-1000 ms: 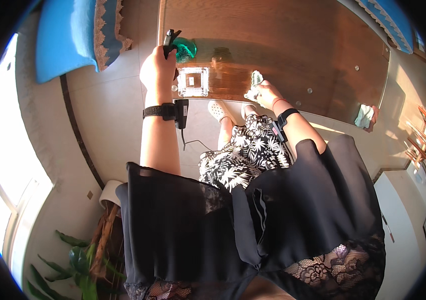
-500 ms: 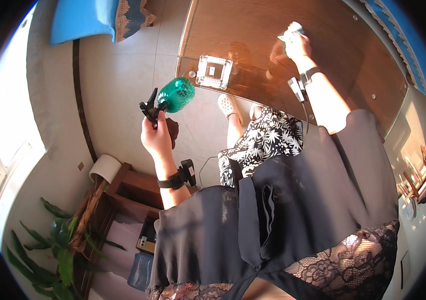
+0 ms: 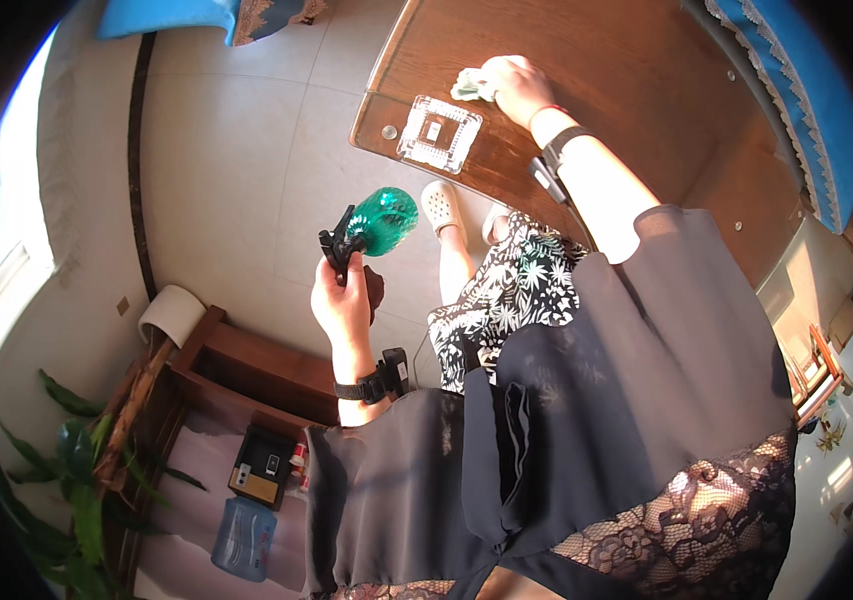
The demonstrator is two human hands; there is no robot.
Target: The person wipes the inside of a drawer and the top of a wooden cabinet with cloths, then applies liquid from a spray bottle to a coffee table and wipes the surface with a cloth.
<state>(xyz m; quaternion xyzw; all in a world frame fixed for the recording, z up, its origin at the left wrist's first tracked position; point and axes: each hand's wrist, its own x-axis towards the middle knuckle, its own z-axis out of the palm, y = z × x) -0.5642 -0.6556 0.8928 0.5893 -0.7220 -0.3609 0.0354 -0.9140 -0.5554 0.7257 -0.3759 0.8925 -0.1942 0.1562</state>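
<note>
At the centre-left of the frame, the left forearm rises from the black sleeve, leaning slightly left, with a black wristband (image 3: 362,388) around the wrist. The left hand (image 3: 343,297) is closed around the black neck and trigger head of a green spray bottle (image 3: 388,222), thumb uppermost; the bottle is tilted, its body pointing to the upper right, above the pale floor (image 3: 227,160). Just right of and above it, a square clear glass dish (image 3: 412,126) sits near the table's corner. At upper centre, the right hand (image 3: 519,88) is bent over a pale cloth (image 3: 471,86), back uppermost, fingers clamped on it; the cloth sticks out leftward over the brown wooden table (image 3: 637,110). The right forearm slants up and left from its sleeve. The two hands are well apart.
</note>
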